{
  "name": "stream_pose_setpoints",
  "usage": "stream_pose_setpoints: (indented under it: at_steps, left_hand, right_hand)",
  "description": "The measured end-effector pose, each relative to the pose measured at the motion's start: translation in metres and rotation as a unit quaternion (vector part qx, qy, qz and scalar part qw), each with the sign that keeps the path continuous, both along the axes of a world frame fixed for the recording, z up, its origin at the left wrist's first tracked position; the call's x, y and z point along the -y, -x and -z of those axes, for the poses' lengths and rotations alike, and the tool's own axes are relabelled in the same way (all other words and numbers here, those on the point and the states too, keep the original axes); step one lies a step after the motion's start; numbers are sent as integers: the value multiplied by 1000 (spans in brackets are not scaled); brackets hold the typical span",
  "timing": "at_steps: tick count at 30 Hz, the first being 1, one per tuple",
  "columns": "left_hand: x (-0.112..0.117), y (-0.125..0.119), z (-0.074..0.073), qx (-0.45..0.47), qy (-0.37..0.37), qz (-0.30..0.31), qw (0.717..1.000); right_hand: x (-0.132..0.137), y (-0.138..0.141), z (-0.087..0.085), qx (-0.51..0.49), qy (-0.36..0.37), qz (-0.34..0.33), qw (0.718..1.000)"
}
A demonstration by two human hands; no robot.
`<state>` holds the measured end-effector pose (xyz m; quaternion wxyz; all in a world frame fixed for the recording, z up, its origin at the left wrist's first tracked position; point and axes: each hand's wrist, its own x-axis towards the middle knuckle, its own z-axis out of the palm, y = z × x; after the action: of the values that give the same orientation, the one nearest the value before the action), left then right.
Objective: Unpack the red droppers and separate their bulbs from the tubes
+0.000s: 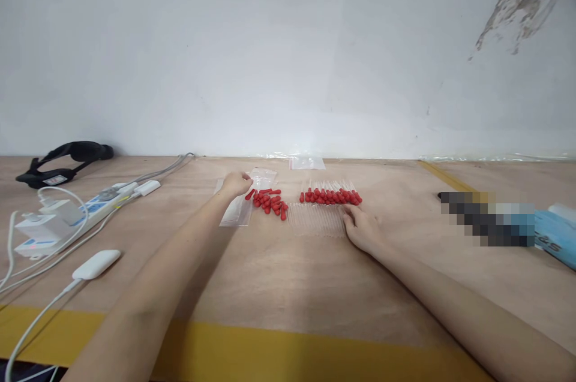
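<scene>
My left hand is over clear plastic bags, its fingertips pinched together; anything between them is too small to make out. Just below those fingertips is the edge of a loose pile of red rubber dropper bulbs. My right hand rests at the right end of a row of thin clear tubes, thumb and fingers curled in, and I cannot make out what they grip. Beyond the tubes lies a row of droppers, red bulbs toward me and clear stems pointing to the wall.
On the left are a power strip with plugs and cables, a white oval device and a black headset strap. Another small plastic bag lies near the wall. At right sit a blurred dark object and a blue package.
</scene>
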<state>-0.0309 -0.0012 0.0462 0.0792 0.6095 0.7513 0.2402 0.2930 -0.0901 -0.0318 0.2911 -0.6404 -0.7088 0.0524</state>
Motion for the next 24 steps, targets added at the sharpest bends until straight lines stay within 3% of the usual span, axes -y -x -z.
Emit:
stream_pose_setpoints:
  at_steps: [5,12,17,24]
  left_hand:
    - [6,-16,-2,-47,-18,44,998]
    - [14,-91,6,-109,7,171,979]
    - [7,-126,15,-142,60,161,975]
    - [4,-135,14,-131,86,143,977]
  right_hand:
    - [-4,1,5,-22,-15,-29,999]
    - [-3,0,2,-26,0,-26,999]
    - [-2,-1,2,-50,-2,-20,999]
    - [-3,-2,5,-68,-10,-23,997]
